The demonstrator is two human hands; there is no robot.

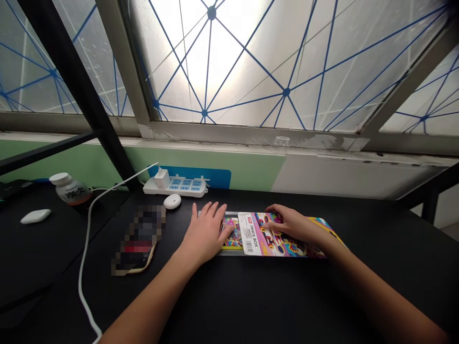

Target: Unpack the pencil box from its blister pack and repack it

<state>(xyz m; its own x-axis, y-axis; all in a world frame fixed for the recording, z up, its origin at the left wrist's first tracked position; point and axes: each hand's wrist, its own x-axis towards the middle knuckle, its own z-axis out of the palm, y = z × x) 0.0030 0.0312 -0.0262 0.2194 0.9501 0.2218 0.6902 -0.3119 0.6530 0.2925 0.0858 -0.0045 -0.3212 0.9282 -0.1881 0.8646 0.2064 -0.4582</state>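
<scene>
A long pencil box (234, 233) with a colourful pattern and greyish, clear-looking edges lies across the black table. A bright printed sleeve (263, 243), labelled "PENCIL BOX" on a white panel with a barcode, covers its middle and right part. My left hand (206, 231) rests on the box's left end, fingers spread and thumb over the patterned top. My right hand (290, 223) grips the sleeve, its thumb on top and its fingers at the far edge. The right forearm hides part of the sleeve's right end.
Left of the box lie a phone (139, 241), partly blurred out, and a white earbud case (172, 201). Behind stands a power strip (175, 186) with a charger; its white cable (86, 253) runs forward. A bottle (70, 188) and white mouse-like object (36, 216) are further left.
</scene>
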